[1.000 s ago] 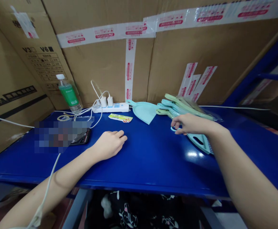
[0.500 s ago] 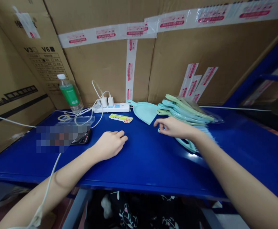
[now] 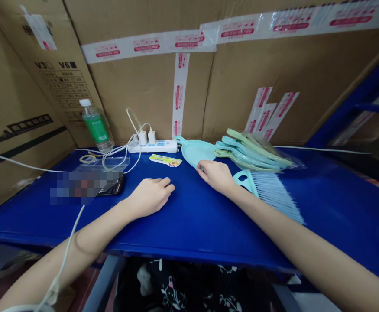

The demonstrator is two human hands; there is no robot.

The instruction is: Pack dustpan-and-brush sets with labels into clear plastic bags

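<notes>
My left hand (image 3: 150,196) rests on the blue table (image 3: 189,225), its fingers curled under in a loose fist with nothing in them. My right hand (image 3: 215,175) lies further back, fingers pressed together on the near lip of a light blue dustpan (image 3: 194,151). A light blue hand brush (image 3: 270,190) lies flat just right of my right wrist, bristles toward the right. Behind it sits a stack of green and blue dustpans and brushes (image 3: 254,151), partly in clear plastic.
A white power strip (image 3: 153,146) with chargers and cables sits at the back, a green-labelled bottle (image 3: 95,128) to its left, a small colourful label (image 3: 165,160) near it. A phone (image 3: 111,187) lies at the left. Taped cardboard boxes (image 3: 150,86) wall the back.
My right hand dragged the brush leftward off the stack, left it on the table, and moved on to the dustpan's lip. My left hand has stayed still.
</notes>
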